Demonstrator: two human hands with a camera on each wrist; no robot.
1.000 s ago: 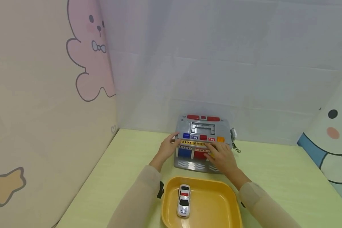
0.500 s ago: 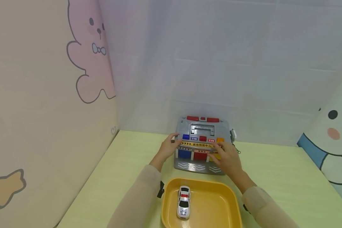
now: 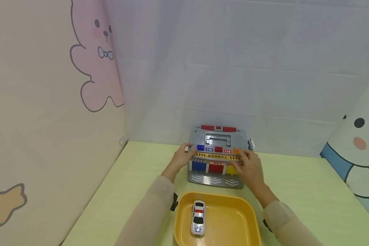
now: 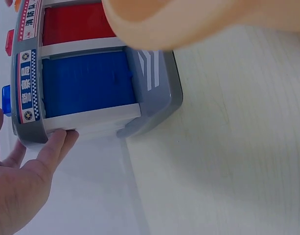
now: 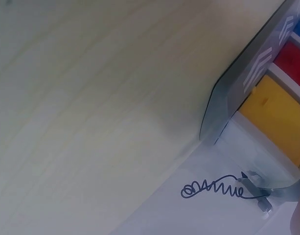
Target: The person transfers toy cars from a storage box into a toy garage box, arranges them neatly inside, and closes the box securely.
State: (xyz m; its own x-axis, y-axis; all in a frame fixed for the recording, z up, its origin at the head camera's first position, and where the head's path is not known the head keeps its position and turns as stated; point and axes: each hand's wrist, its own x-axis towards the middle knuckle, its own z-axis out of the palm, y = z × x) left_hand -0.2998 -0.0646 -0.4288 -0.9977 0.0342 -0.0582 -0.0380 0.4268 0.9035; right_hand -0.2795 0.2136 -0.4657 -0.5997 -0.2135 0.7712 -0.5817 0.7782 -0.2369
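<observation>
A grey toy garage (image 3: 197,138) stands at the back of the table, with a blue door (image 4: 88,81), a red door (image 3: 216,168) and a yellow door (image 5: 274,115), all closed. My left hand (image 3: 180,158) holds its upper left edge, thumb in front near the blue button (image 3: 200,147). At the right end of the roof, the fingertips of my right hand (image 3: 253,169) lie at the orange button (image 3: 236,150), partly covering it. The right thumb is near the yellow door. Only a blurred bit of the right hand shows in the right wrist view.
In front of the garage sits a yellow tray (image 3: 229,223) holding a white toy police car (image 3: 198,218). A dark coiled cord (image 5: 213,187) with a small grey piece hangs at the garage's right side. Printed curtains (image 3: 221,68) border the pale green tabletop (image 3: 295,184).
My right hand has moved right along the garage front, from the middle to the orange button, uncovering the red door and the yellow strip. The left hand stays at its edge.
</observation>
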